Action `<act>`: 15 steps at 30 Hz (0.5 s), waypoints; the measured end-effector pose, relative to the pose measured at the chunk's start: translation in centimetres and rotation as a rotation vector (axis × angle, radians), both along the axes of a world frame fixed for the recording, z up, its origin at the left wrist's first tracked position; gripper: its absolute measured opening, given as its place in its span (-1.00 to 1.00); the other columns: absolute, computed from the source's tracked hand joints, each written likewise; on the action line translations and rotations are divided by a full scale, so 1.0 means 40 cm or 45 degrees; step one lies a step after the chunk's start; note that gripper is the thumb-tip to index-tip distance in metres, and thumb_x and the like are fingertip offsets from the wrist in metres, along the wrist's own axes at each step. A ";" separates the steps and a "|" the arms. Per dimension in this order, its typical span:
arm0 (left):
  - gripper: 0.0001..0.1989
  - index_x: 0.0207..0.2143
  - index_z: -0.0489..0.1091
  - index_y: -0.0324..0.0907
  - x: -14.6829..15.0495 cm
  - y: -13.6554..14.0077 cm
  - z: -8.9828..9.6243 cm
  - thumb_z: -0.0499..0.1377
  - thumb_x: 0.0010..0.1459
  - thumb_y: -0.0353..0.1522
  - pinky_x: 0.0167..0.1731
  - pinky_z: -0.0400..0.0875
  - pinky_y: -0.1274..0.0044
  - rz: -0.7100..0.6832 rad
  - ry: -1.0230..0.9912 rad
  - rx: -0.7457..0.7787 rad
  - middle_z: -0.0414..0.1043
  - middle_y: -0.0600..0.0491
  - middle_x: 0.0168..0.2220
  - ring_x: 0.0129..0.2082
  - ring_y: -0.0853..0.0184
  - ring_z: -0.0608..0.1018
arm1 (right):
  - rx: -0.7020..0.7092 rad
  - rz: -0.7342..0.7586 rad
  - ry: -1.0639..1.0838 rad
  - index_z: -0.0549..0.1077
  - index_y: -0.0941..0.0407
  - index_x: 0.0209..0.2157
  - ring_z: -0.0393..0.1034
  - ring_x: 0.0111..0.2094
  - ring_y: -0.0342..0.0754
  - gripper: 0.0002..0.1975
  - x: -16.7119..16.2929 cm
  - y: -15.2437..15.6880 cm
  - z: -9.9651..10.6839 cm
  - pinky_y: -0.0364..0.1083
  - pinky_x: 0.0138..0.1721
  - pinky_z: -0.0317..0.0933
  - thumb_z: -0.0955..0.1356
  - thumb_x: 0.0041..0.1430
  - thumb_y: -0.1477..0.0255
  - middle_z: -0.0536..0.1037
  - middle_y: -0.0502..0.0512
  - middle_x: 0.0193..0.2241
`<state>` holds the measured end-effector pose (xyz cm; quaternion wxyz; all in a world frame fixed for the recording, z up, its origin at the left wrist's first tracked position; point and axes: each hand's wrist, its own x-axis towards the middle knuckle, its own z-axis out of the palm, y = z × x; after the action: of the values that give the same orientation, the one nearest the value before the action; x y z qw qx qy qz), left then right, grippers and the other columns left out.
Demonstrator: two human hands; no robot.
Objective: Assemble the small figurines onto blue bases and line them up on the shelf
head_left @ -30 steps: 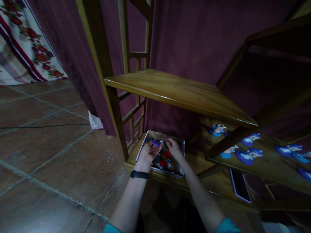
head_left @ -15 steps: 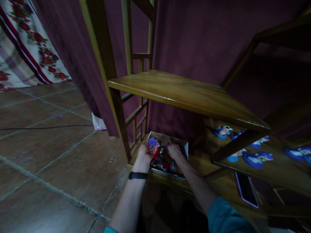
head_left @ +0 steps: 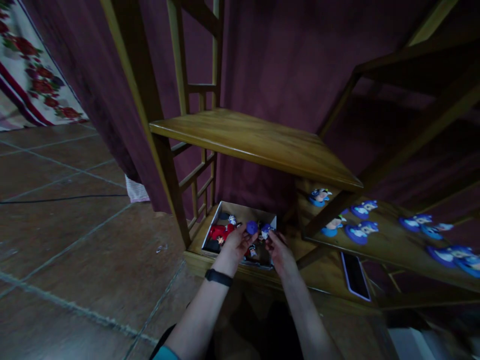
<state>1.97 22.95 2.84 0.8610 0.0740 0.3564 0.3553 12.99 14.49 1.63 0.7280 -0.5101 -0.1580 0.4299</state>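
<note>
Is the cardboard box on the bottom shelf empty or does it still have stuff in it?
Not empty. The open-topped box holds several small figures, one red, beside the left hand.

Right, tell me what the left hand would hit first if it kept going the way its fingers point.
Probably the far wall of the cardboard box. The left hand, pinching a blue disc, points up and away over the toys; depth is unclear.

We saw what looked like a home room: a brown tiled floor (head_left: 67, 240), dark red curtains (head_left: 285, 70), a flowered cloth (head_left: 33, 85) hanging at the left, and wooden shelves (head_left: 258, 142) carrying small blue figurines (head_left: 360, 232) and a phone (head_left: 354, 275).
</note>
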 end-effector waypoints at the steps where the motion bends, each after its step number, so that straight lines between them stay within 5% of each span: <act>1: -0.92 -0.41 0.32 -0.28 0.011 -0.013 -0.004 0.07 0.11 -0.44 -0.42 0.47 0.49 -0.025 -0.006 0.019 0.43 -0.07 -0.45 -0.45 0.36 0.52 | 0.018 -0.038 -0.043 0.41 0.12 -0.41 0.34 -0.53 -0.22 -0.75 0.001 0.001 0.001 -0.24 -0.56 0.22 0.45 -0.19 0.35 0.48 -0.03 -0.48; 8: -0.95 -0.41 0.36 -0.29 0.057 -0.050 -0.034 0.14 0.04 -0.46 -0.39 0.47 0.48 -0.095 -0.046 0.153 0.45 -0.04 -0.45 -0.45 0.36 0.51 | -0.026 -0.122 -0.475 0.37 0.10 -0.31 0.38 -0.36 -0.11 -0.69 0.022 0.021 -0.022 -0.11 -0.30 0.26 0.40 -0.15 0.29 0.49 -0.01 -0.39; 15: -0.94 -0.48 0.34 -0.28 0.069 -0.057 -0.029 0.20 -0.03 -0.46 -0.38 0.45 0.46 -0.021 0.000 0.163 0.44 0.02 -0.50 -0.49 0.38 0.49 | -0.157 -0.128 -0.737 0.35 0.09 -0.30 0.38 -0.36 -0.07 -0.67 0.037 0.024 -0.034 -0.10 -0.30 0.25 0.39 -0.14 0.26 0.49 0.01 -0.40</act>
<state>4.74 20.67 1.67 0.8575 0.1320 0.3321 0.3702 14.46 15.47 0.26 0.6409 -0.6619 -0.3070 0.2387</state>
